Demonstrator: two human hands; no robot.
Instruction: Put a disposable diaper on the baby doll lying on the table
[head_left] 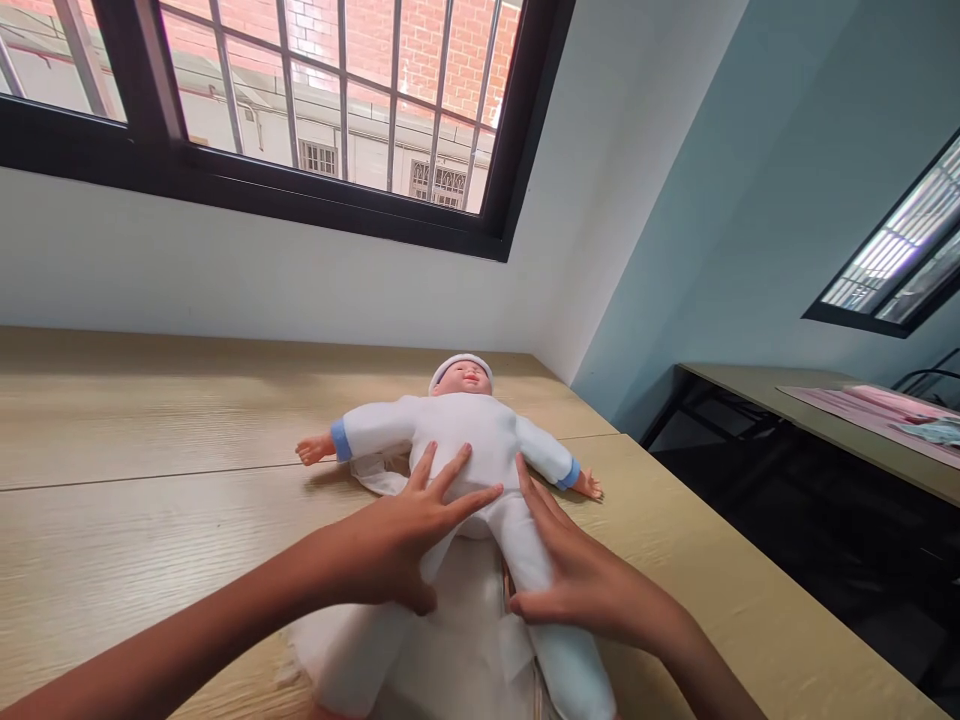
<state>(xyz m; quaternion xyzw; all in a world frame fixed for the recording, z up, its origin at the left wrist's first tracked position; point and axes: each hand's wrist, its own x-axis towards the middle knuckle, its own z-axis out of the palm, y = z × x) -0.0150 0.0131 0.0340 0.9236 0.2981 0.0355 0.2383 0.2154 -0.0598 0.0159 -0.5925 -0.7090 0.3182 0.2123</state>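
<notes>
A baby doll (469,430) in a white suit with blue cuffs and a white cap lies on its back on the wooden table (150,420), arms spread. My left hand (409,535) lies flat on the doll's belly with fingers spread. My right hand (574,570) presses along the doll's right side and leg, fingers together. A white cloth (450,650) lies under the doll's lower body, and a corner of it shows by the doll's left arm.
The table runs along a white wall under a barred window (300,110). To the right is a gap, then a second table (840,425) with pink sheets (877,405) on it against a blue wall.
</notes>
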